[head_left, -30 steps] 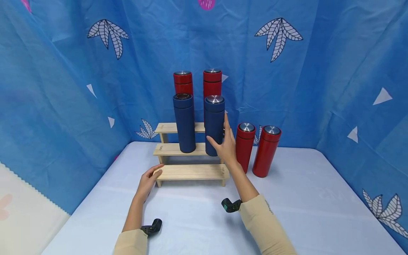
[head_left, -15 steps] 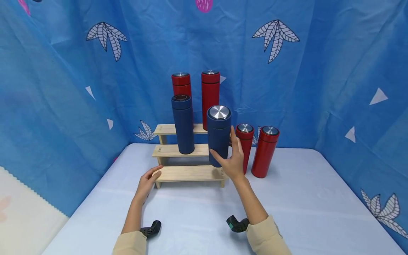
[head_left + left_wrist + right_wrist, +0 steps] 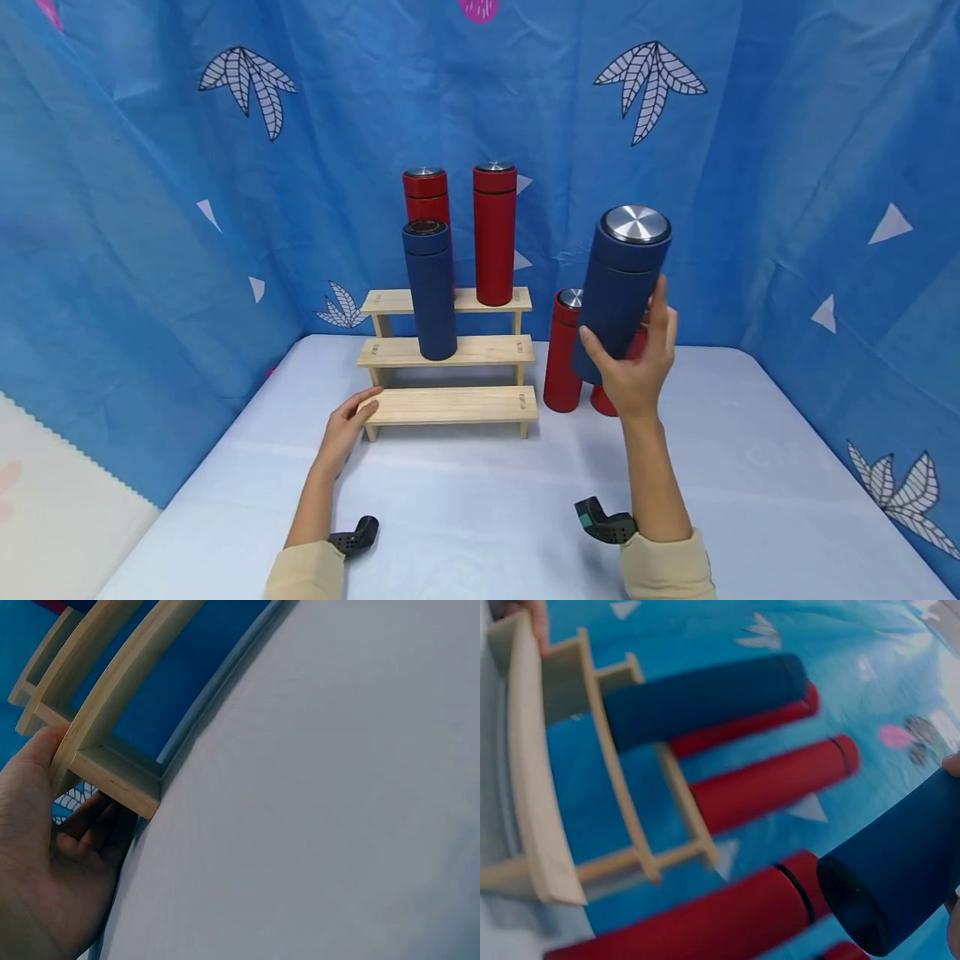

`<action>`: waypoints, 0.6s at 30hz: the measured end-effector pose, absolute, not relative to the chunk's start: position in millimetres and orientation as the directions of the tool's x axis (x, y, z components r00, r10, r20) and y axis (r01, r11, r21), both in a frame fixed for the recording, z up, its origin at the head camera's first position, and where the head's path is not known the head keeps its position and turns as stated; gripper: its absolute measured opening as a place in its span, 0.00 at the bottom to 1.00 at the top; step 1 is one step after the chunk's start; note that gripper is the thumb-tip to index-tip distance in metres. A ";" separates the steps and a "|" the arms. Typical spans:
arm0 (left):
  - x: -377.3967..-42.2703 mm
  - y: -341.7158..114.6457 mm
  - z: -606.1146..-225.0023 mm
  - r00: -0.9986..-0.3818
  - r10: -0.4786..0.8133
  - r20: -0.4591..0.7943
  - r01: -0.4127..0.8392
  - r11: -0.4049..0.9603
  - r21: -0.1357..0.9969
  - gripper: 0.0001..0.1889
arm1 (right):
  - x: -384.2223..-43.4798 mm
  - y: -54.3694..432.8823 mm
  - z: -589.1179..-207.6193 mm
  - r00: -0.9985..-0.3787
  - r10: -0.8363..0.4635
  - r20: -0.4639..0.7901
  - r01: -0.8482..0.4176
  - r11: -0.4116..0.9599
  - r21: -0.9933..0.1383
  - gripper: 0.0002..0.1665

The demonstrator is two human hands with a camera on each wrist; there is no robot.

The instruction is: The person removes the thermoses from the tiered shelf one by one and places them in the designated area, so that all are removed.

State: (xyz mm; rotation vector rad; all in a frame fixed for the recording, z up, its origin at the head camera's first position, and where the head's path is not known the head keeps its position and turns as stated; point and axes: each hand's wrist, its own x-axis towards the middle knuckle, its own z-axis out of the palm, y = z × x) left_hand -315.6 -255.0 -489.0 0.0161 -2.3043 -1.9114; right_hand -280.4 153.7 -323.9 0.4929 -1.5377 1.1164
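My right hand (image 3: 637, 379) grips a dark blue thermos (image 3: 621, 279) with a silver lid, holding it tilted in the air above the table's right side. Its dark base faces the camera in the right wrist view. At the left end of a three-step wooden stand (image 3: 450, 406), my left hand (image 3: 343, 429) holds the lowest step, thumb against the board and fingers bent beside the leg. Another blue thermos (image 3: 431, 292) stands on the middle step. Two red thermoses, one left (image 3: 426, 185) and one right (image 3: 495, 242), stand on the top step, the left one partly hidden.
On the table right of the stand is a red thermos (image 3: 561, 362). Beside it, a second red thermos (image 3: 604, 402) is mostly covered by the held one and my right hand. A blue patterned curtain (image 3: 360, 100) surrounds the white-covered table (image 3: 480, 517).
My right hand has lifted the blue thermos off the middle step, then carried it toward me and to the right, over the red thermoses. My left hand has stayed on the stand.
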 end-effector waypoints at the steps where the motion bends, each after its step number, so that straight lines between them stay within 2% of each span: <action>1: -315.7 -254.8 -489.3 -0.989 -0.105 0.107 0.086 0.187 0.979 0.26 | -278.4 159.8 -321.9 -0.287 0.270 0.919 -0.784 0.484 -0.388 0.51; 8: -316.1 -253.9 -488.3 -0.988 -0.104 0.115 0.093 0.201 0.975 0.25 | -277.4 205.3 -323.9 -0.255 0.412 0.875 -0.668 0.579 -0.467 0.51; 18: -313.5 -253.7 -488.2 -0.988 -0.113 0.104 0.079 0.204 0.976 0.25 | -298.3 250.1 -362.9 -0.357 0.476 0.804 -0.528 0.607 -0.594 0.51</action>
